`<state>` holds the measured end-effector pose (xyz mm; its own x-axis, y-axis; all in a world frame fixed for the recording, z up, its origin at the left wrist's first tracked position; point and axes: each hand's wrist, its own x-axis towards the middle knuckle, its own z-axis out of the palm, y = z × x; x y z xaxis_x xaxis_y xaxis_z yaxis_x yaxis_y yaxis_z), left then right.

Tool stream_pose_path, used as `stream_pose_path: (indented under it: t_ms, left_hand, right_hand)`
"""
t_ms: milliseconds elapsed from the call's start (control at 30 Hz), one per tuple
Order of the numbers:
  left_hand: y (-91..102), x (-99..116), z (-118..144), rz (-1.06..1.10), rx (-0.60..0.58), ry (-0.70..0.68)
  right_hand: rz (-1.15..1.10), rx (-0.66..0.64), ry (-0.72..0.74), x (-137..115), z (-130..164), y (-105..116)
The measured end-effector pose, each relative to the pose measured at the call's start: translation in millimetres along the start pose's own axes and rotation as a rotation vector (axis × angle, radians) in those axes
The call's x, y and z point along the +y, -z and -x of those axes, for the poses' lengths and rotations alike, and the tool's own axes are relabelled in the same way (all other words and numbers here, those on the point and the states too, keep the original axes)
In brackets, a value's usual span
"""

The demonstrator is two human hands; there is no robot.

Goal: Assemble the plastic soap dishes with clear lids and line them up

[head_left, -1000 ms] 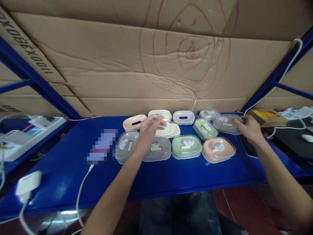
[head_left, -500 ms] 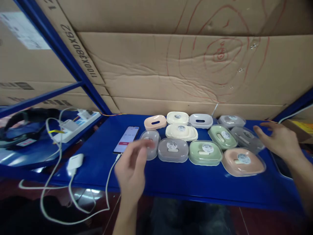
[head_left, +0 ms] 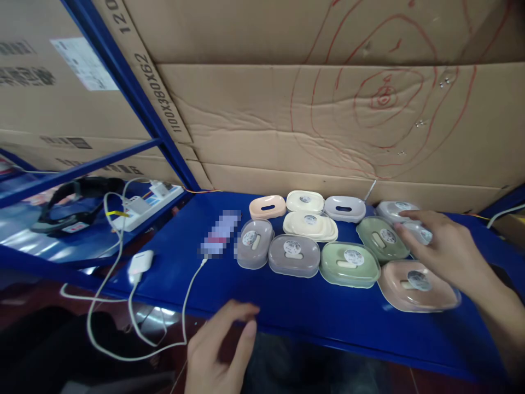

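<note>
Sorting or arranging lidded soap boxes on the blue shelf (head_left: 311, 306), by the look of it; no box is lifted at this moment.

Largest first: cardboard cartons (head_left: 328, 109) fill the upper frame as a back wall, red scribbled rings at upper right. Blue rack upright (head_left: 135, 98) runs diagonally through the upper left.

Soap boxes (head_left: 348, 265) sit clustered centre-right, most touching a neighbour: peach one (head_left: 418, 284) at lower right, green pair (head_left: 381, 238), two grey ones (head_left: 293, 254) in the front row, cream stack (head_left: 309, 224) behind, open peach and lilac bases along the back edge.

Right hand (head_left: 447, 249), centre-right: fingers spread and loosely curled over the far-right grey box (head_left: 414, 230), fingertips on or just above its lid, palm over the peach one's far edge. No closed grip that I can see.

Left hand (head_left: 221, 350), bottom centre, below the shelf lip: half open, empty, blurred, touching nothing.

Judgement: next move calls for the right hand to close on that grey box by its sides; the green neighbour presses close, so little finger room there.

Around: phone (head_left: 219, 234) left of the boxes, just beside the first grey one, cable (head_left: 184, 306) trailing off the front edge. White charger (head_left: 140, 262), power strip (head_left: 143, 205) and black headset (head_left: 69, 210) at the left, well apart.
</note>
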<state>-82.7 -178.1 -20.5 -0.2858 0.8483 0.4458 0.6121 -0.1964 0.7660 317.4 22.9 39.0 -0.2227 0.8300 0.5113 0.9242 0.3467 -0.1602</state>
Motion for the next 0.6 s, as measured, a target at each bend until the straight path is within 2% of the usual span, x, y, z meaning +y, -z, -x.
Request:
stream_pose_path:
  t_ms: [33, 133, 200, 267, 400, 500, 600]
  left_hand:
    - [-3.2, 1.8, -21.3, -0.017, -0.063, -0.115]
    - [-22.4, 4.6, -78.8, -0.098, -0.195, -0.336]
    - [-41.6, 1.3, -100.2, -0.160, -0.244, -0.459]
    - [-61.9, -6.6, -105.0, -0.229, -0.272, -0.505]
    - [-90.3, -25.6, -89.2, -0.304, -0.269, -0.516]
    - [-94.8, -33.3, -80.8, -0.306, -0.254, -0.504]
    - [-92.0, -35.4, -80.2, -0.309, -0.246, -0.527]
  right_hand:
    - [-0.022, -0.022, 0.015, -4.0, 1.8, -3.4]
    - [-0.078, -0.090, 0.083, -18.8, 3.4, -9.7]
    - [-0.093, -0.146, 0.158, -31.8, -1.9, -12.2]
    - [-0.111, -0.234, 0.272, -47.7, -14.2, -17.2]
    - [-0.146, -0.462, 0.521, -86.2, -53.0, -43.7]
    - [0.001, -0.589, 0.546, -109.8, -78.6, -72.5]
    - [0.071, -0.612, 0.526, -119.2, -91.7, -95.9]
